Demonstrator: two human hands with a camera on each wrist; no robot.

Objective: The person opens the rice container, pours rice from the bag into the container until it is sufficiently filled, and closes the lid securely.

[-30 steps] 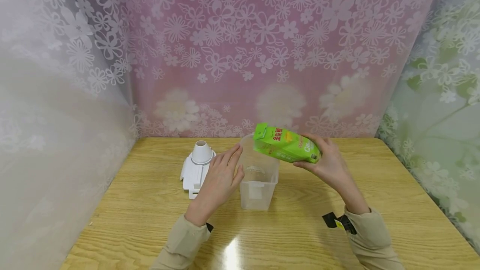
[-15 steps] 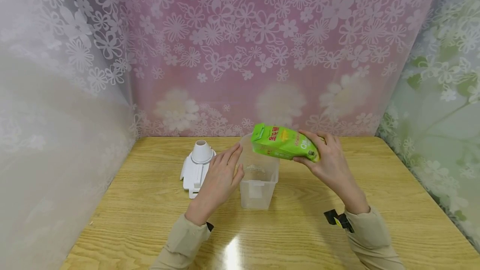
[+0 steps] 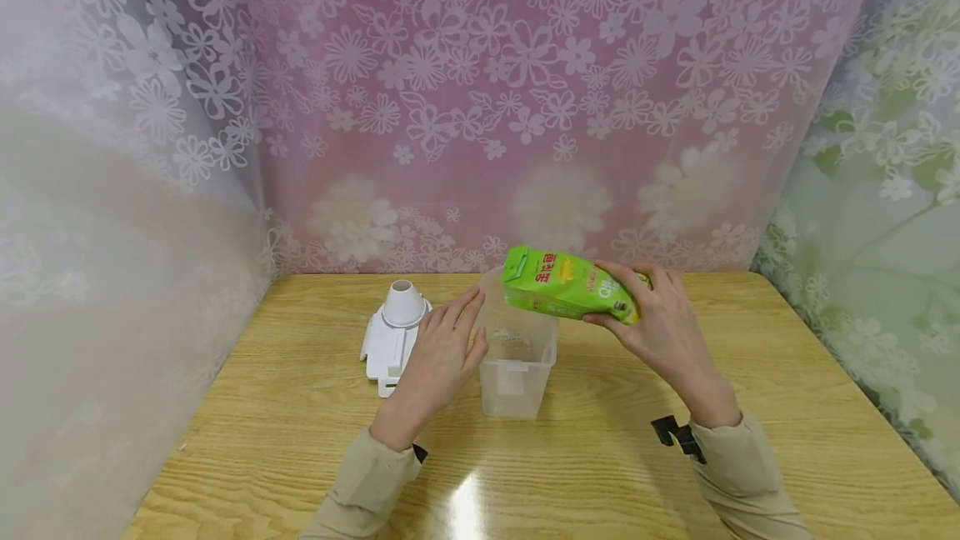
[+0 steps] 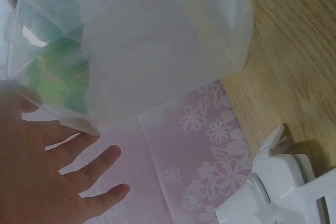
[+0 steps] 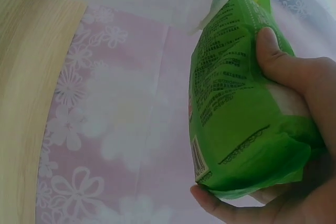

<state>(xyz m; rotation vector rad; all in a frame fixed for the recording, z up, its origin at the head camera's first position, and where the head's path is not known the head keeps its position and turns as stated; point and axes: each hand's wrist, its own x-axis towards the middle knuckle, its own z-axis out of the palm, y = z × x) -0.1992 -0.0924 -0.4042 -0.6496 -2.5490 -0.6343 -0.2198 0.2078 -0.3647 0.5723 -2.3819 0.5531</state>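
In the head view, my right hand (image 3: 663, 327) grips a bright green food packet (image 3: 566, 283) by its bottom end. The packet lies nearly level, its far end over a tall translucent plastic container (image 3: 517, 390). Pale grains (image 3: 512, 340) show low inside that container. In the right wrist view, thumb and fingers wrap the green packet (image 5: 247, 103), its printed back facing the camera. My left hand (image 3: 444, 348) rests at the container's left rim with fingers extended. In the left wrist view, the left fingers (image 4: 89, 177) spread straight beside the translucent wall (image 4: 147, 66).
A white plastic piece with a cone-shaped spout (image 3: 403, 307) lies on the wooden table (image 3: 300, 440), left of the container and partly behind my left hand. A pink floral curtain (image 3: 525, 107) hangs along the table's back edge, with pale curtains at both sides.
My right hand and the green packet have shifted slightly left, and the packet has turned a little about its length. The left hand and container look nearly unmoved.
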